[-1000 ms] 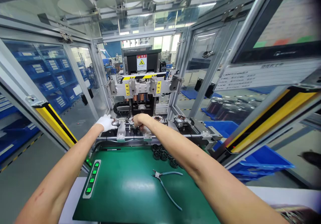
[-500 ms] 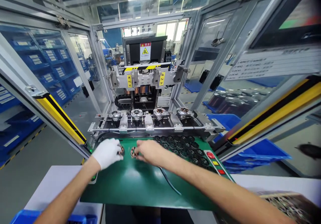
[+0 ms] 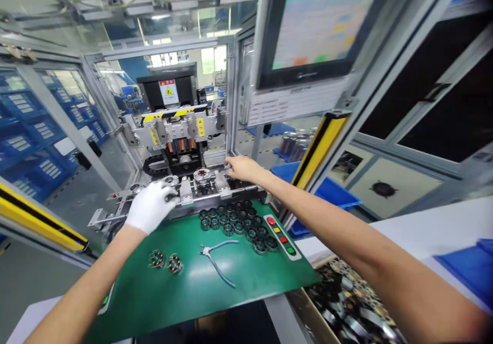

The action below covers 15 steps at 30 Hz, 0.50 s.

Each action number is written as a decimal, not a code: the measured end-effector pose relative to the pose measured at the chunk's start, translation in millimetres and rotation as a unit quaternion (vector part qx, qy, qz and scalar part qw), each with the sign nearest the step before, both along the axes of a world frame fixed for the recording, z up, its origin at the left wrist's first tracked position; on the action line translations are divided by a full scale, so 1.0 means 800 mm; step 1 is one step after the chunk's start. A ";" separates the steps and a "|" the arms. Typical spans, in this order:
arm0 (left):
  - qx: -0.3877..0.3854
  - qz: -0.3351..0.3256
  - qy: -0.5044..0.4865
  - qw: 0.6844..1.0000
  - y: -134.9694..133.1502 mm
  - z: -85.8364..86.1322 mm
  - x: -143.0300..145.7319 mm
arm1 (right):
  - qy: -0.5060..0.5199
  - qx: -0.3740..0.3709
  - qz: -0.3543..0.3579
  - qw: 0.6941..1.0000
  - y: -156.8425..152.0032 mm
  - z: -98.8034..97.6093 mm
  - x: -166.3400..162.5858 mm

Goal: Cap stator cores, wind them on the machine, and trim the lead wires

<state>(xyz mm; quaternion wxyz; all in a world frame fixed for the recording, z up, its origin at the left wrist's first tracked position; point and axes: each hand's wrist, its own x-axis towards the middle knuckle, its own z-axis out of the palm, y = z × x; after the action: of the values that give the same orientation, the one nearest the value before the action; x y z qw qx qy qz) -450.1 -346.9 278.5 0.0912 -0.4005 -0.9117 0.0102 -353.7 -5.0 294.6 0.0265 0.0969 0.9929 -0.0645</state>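
Note:
My left hand (image 3: 151, 208), in a white glove, is at the left part of the machine's fixture row, fingers curled around something dark and small that I cannot make out. My bare right hand (image 3: 245, 169) reaches to the right end of the row. Its fingers are bent together over the station there and hide what is in them. Between the hands, a round metal holder (image 3: 202, 178) bears a copper-wound stator. Nearer to me, two small copper-wound stators, one at the left (image 3: 156, 259) and one at the right (image 3: 175, 264), lie on the green mat (image 3: 192, 298).
Cutting pliers (image 3: 217, 262) lie spread on the mat. Several black rings (image 3: 239, 221) cluster near the fixture, beside a button panel (image 3: 283, 237). A screen (image 3: 319, 31) hangs at upper right; a yellow-black bar (image 3: 321, 146) stands below. A box of metal parts (image 3: 346, 303) is at lower right.
Both hands have gone from the mat up to the fixture row, the right one farther right. The two stators now lie released on the mat. The view has turned right, and the pliers show fully.

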 end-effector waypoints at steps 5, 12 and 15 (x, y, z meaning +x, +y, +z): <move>-0.006 -0.001 0.030 1.000 0.165 0.001 -0.057 | -0.050 -0.007 -0.063 0.997 0.048 0.006 -0.036; -0.104 -0.005 0.024 0.994 0.234 -0.028 -0.100 | -0.112 -0.093 -0.069 0.987 0.076 0.004 -0.066; -0.143 -0.015 0.002 0.990 0.243 -0.033 -0.115 | -0.058 -0.139 -0.055 0.987 0.084 0.004 -0.078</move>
<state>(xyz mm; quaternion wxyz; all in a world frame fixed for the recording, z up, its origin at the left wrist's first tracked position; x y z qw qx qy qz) -542.4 -152.5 252.1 0.0349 -0.4232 -0.8945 0.1401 -415.8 62.0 297.5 0.0932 0.1501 0.9643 -0.1973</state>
